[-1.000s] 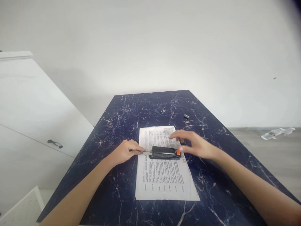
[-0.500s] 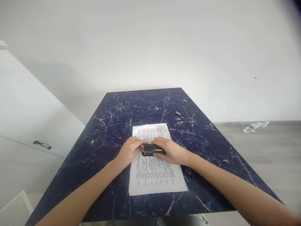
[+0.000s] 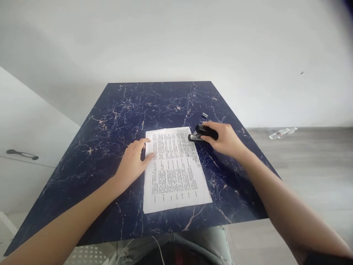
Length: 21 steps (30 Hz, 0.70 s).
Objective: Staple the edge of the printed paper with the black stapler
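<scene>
Printed paper [image 3: 173,173] lies flat on the dark blue marbled table [image 3: 110,110]; whether it is one sheet or several I cannot tell. My right hand [image 3: 223,136] grips a black stapler [image 3: 205,131] beside the paper's upper right edge. The stapler's jaws are apart and its front end points left, close to that edge. At the paper's upper left edge rests my left hand [image 3: 134,158], its fingers spread and the fingertips on the sheet. It holds nothing.
Beyond the stapler lies a small strip of staples [image 3: 204,115]. A white cabinet with a dark handle [image 3: 22,154] stands to the left. On the floor at right is a crumpled clear plastic wrapper [image 3: 282,133]. The table's far edge is near the wall.
My right hand has carried the stapler from the paper's middle to its upper right edge. My left hand has come off the stapler and moved left onto the paper's edge. The view has shifted.
</scene>
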Available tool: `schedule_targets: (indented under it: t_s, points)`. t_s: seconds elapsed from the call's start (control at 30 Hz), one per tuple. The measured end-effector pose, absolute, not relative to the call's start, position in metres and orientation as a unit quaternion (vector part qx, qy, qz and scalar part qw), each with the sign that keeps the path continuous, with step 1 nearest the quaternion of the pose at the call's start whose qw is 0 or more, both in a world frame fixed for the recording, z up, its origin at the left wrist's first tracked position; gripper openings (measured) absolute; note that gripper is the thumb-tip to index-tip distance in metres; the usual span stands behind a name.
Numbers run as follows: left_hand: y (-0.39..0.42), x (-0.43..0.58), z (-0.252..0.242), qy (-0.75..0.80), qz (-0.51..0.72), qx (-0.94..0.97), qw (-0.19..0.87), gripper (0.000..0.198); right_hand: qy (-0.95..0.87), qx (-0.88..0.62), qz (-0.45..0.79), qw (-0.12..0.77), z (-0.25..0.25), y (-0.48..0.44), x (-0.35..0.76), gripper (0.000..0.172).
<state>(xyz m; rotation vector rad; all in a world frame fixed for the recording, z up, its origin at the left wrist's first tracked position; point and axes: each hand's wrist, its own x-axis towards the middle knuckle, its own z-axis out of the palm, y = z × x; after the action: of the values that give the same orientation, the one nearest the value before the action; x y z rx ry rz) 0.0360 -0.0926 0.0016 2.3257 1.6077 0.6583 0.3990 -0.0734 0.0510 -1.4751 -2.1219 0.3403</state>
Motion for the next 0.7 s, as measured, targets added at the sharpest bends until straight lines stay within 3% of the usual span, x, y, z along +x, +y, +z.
schedule_targets:
  t_s: [0.17,0.3,0.7]
  points:
    - [-0.091,0.03,0.003,0.53,0.24,0.793,0.179,0.021,-0.818,-0.528,0.139,0.181,0.044,-0.059,0.422,0.021]
    - [-0.093,0.028,0.007,0.514,0.252,0.79,0.218,0.03,-0.834,-0.511,0.135,0.159,0.042,-0.058,0.42,0.017]
    - [-0.093,0.026,0.015,0.497,0.215,0.796,0.27,0.018,-0.82,-0.545,0.112,0.136,0.039,-0.059,0.412,0.022]
